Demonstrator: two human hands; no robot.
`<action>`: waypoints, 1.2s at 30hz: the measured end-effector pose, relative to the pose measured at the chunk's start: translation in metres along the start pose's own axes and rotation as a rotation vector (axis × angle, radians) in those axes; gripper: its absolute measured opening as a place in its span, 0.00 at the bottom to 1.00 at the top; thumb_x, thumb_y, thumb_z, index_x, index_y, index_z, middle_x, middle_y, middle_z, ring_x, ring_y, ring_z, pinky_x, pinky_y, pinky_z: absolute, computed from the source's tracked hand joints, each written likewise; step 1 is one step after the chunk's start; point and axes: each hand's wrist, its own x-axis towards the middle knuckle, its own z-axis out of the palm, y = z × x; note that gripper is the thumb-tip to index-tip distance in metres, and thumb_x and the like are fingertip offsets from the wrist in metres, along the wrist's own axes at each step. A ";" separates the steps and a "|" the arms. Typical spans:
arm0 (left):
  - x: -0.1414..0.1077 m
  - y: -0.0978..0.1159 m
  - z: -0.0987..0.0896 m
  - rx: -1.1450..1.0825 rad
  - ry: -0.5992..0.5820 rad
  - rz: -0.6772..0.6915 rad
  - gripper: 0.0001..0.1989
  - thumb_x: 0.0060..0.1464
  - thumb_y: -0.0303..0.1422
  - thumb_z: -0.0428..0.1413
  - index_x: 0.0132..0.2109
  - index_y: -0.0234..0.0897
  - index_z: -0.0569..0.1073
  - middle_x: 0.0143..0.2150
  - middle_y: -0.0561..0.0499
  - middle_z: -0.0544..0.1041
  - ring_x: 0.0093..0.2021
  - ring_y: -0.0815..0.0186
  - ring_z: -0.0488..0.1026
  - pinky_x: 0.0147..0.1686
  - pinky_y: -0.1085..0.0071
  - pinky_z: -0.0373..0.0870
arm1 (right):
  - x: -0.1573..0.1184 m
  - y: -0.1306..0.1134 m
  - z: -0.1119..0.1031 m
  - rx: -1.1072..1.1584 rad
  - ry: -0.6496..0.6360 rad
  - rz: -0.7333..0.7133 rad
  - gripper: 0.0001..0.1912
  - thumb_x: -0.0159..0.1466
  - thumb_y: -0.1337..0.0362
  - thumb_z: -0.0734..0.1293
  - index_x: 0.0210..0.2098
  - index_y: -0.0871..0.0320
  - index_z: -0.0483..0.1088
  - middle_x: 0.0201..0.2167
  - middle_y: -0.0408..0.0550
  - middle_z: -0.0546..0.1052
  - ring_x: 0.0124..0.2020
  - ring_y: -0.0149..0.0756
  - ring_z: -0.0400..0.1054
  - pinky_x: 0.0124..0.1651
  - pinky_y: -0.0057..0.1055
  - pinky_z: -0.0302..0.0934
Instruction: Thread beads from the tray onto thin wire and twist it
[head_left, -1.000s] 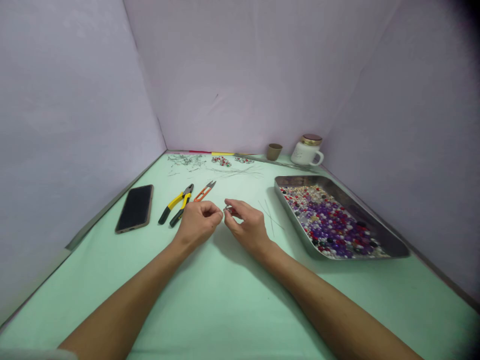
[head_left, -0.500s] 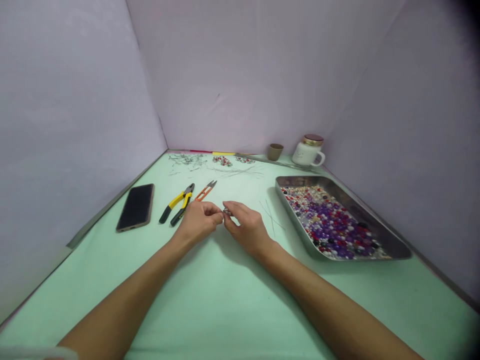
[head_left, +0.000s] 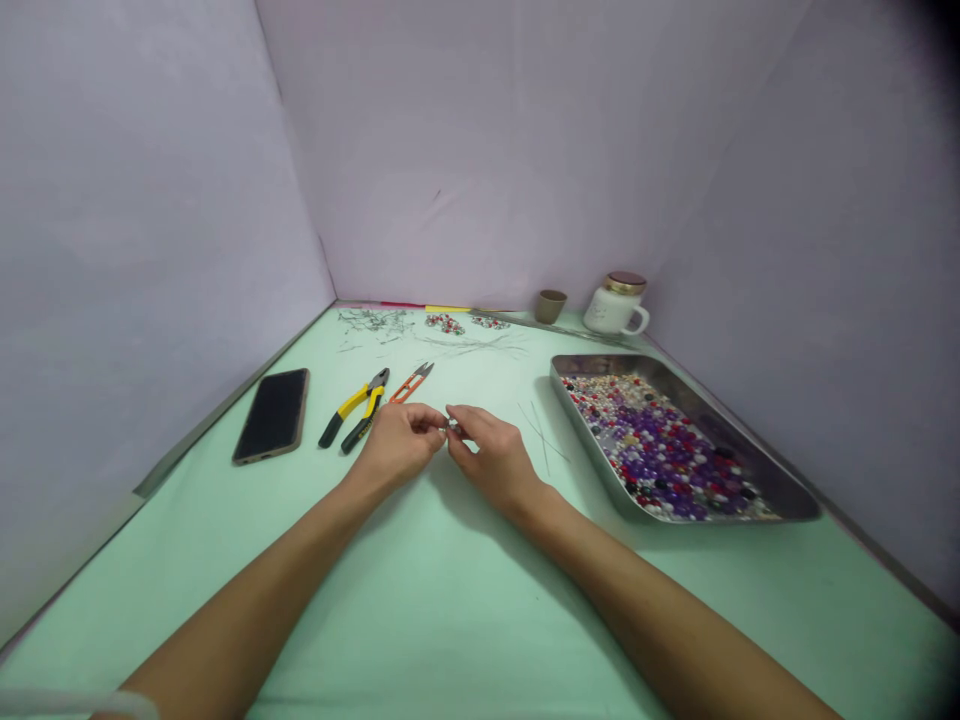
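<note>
Over the middle of the green table, my left hand [head_left: 403,440] and my right hand [head_left: 495,455] meet at the fingertips. Between them is a small beaded piece [head_left: 451,426], mostly hidden by the fingers. The right thumb and fingers are closed on it. My left thumb and index finger are pinched at its left side; what they grip is too small to make out. Yellow-and-black pliers [head_left: 355,408] lie left of my left hand, and orange snips [head_left: 412,383] lie just beyond it.
A metal tray [head_left: 600,460] of mixed beads is at right, beside loose wires [head_left: 541,436]. A phone [head_left: 272,415] lies left. At the back are wire scraps [head_left: 375,320], beaded pieces [head_left: 445,323], a small cup [head_left: 550,306] and a lidded white mug [head_left: 615,306].
The fingertips have shifted slightly around the small beaded piece, which is now a little more covered. Both hands otherwise stay in place.
</note>
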 end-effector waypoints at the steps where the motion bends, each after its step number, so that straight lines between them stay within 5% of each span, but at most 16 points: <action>1: 0.000 -0.002 0.000 0.044 0.000 0.042 0.06 0.39 0.27 0.51 0.28 0.32 0.72 0.20 0.53 0.70 0.22 0.71 0.65 0.22 0.75 0.62 | 0.000 0.000 0.000 0.004 -0.006 0.009 0.13 0.55 0.72 0.58 0.40 0.60 0.66 0.35 0.51 0.73 0.34 0.34 0.68 0.37 0.31 0.63; 11: -0.006 -0.014 0.004 0.682 0.127 0.524 0.09 0.47 0.25 0.45 0.28 0.34 0.71 0.26 0.49 0.69 0.26 0.68 0.65 0.28 0.72 0.61 | 0.001 -0.002 0.002 0.065 0.020 0.112 0.14 0.53 0.72 0.60 0.39 0.61 0.67 0.32 0.50 0.74 0.29 0.33 0.68 0.34 0.29 0.63; 19: -0.002 -0.017 -0.005 0.893 0.019 0.723 0.10 0.46 0.25 0.45 0.31 0.34 0.71 0.24 0.49 0.68 0.25 0.67 0.65 0.21 0.73 0.55 | 0.001 0.002 0.000 0.080 -0.055 0.117 0.15 0.50 0.73 0.60 0.37 0.61 0.70 0.29 0.49 0.75 0.28 0.31 0.68 0.33 0.27 0.63; 27: 0.003 -0.017 -0.011 0.680 -0.066 0.628 0.11 0.45 0.24 0.46 0.28 0.36 0.72 0.23 0.52 0.70 0.23 0.71 0.64 0.24 0.75 0.57 | 0.003 0.005 -0.005 0.194 -0.180 0.090 0.16 0.50 0.74 0.59 0.36 0.59 0.70 0.28 0.45 0.75 0.27 0.29 0.67 0.32 0.25 0.61; 36: 0.004 -0.013 -0.012 0.520 -0.015 0.478 0.09 0.46 0.30 0.51 0.36 0.37 0.73 0.30 0.51 0.73 0.29 0.69 0.67 0.30 0.73 0.62 | 0.003 0.008 0.001 0.302 -0.021 0.180 0.15 0.51 0.72 0.61 0.38 0.59 0.70 0.31 0.48 0.76 0.26 0.29 0.68 0.32 0.27 0.64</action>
